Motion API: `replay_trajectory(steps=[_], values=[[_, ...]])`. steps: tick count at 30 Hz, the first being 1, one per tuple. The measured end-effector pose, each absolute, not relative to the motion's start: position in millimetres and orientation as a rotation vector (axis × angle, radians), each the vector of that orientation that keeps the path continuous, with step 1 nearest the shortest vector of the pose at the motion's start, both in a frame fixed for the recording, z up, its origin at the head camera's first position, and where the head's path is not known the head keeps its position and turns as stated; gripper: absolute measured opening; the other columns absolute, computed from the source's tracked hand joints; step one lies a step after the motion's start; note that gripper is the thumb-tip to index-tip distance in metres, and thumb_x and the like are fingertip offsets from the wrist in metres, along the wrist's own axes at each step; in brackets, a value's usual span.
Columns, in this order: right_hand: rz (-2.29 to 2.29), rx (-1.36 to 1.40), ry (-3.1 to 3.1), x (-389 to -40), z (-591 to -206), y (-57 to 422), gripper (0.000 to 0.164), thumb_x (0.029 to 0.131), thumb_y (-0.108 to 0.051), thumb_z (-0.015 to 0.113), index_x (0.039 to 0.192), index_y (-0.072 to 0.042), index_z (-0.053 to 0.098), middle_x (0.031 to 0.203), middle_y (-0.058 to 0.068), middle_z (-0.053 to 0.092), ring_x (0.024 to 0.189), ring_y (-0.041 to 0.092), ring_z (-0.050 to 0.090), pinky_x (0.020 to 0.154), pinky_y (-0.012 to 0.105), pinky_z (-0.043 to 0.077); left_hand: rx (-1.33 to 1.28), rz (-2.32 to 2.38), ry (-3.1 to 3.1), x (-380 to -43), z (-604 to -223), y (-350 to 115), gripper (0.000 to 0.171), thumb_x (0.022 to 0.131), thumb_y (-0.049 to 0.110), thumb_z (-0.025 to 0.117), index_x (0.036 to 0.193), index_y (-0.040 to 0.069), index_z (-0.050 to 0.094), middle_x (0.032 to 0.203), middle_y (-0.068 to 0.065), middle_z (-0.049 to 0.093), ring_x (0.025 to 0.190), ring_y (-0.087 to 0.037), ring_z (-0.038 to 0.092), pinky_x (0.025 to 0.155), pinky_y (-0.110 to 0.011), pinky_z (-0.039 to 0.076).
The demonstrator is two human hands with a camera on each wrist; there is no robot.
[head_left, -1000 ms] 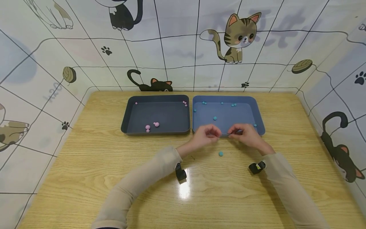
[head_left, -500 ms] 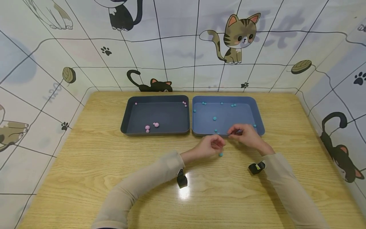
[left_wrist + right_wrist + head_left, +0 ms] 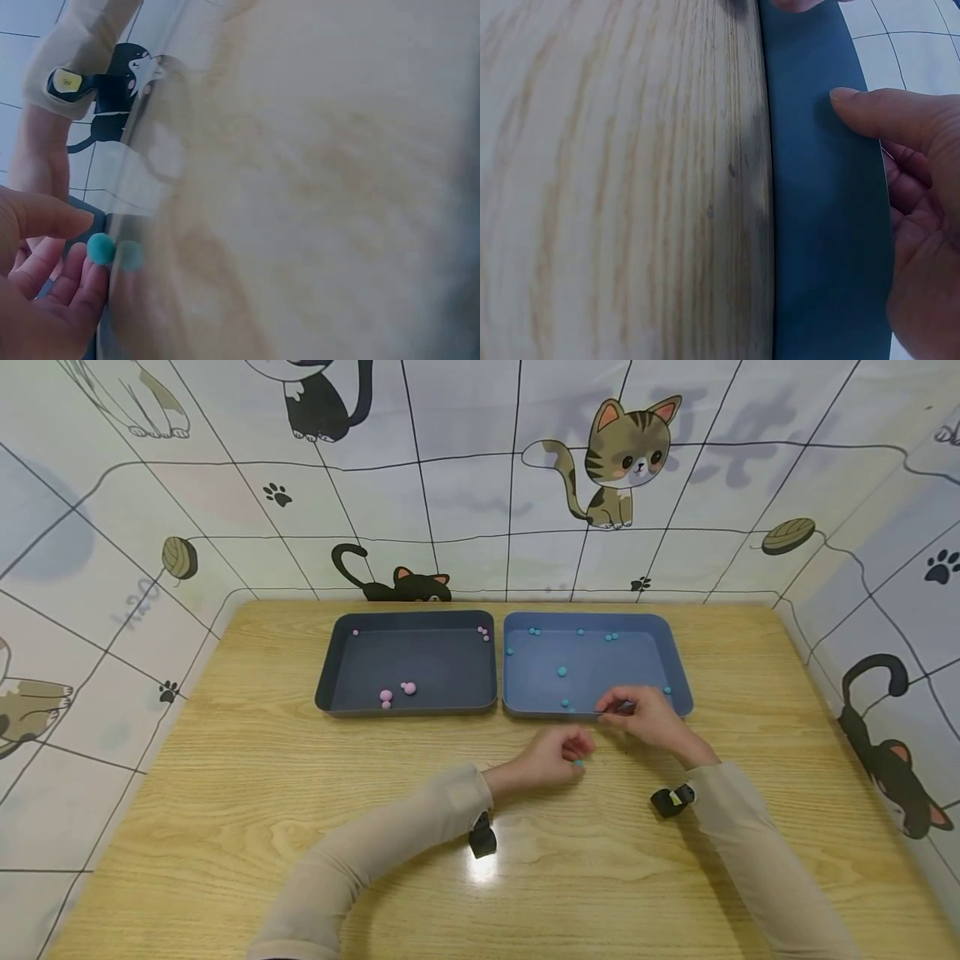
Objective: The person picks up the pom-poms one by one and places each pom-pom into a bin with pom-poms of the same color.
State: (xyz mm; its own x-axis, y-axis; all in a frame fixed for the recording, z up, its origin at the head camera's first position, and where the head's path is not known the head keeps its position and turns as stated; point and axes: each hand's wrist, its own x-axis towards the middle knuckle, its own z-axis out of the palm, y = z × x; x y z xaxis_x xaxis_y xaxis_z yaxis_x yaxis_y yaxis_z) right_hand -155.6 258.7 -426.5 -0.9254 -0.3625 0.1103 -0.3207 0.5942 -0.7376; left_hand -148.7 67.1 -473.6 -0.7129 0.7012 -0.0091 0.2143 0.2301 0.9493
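My left hand point(image 3: 551, 756) is low over the table, its thumb and fingertips around a small teal ball point(image 3: 101, 249). In the left wrist view a narrow gap shows between thumb tip and ball, and the ball sits at the tabletop beside its own reflection. The head view shows only a sliver of it past the fingers. My right hand point(image 3: 645, 717) holds the near rim of the blue tray point(image 3: 637, 664), thumb against the outer wall and fingers curled behind it in the right wrist view. Several teal balls lie in this tray, one larger ball point(image 3: 562, 672) near its middle.
Left of the blue tray stands a dark grey tray point(image 3: 442, 664) with several pink balls, two joined clusters near its front. Both trays rest on the wooden table point(image 3: 247, 760). Behind and beside it hangs a cat-patterned cloth point(image 3: 465, 502).
My left hand has moved from the blue tray's near rim down toward the teal ball on the table. Small teal balls by that rim came into view. My right hand has stayed put.
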Motion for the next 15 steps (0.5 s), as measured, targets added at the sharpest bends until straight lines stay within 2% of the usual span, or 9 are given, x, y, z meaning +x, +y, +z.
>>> replay_trajectory(steps=[8, 15], values=[[-1.282, -0.578, 2.741, -167, -455, 273, 0.007, 0.08, 0.002, 0.071, 0.085, -0.002, 0.069, 0.082, 0.006, 0.067, 0.074, 0.008, 0.058, 0.066, 0.023, 0.051, 0.953, 1.413, 2.203, -147, -478, 71, 0.027, 0.07, -0.015, 0.057, 0.094, -0.005, 0.062, 0.091, -0.013, 0.064, 0.081, -0.014, 0.06, 0.072, -0.012, 0.047], [-1.298, -0.572, 2.724, -169, -457, 275, 0.007, 0.08, -0.001, 0.072, 0.086, -0.004, 0.07, 0.082, 0.005, 0.066, 0.074, 0.007, 0.058, 0.066, 0.024, 0.051, 1.017, 1.381, 2.235, -148, -478, 72, 0.028, 0.067, -0.016, 0.055, 0.091, -0.004, 0.062, 0.088, -0.013, 0.064, 0.077, -0.013, 0.059, 0.069, -0.012, 0.046]])
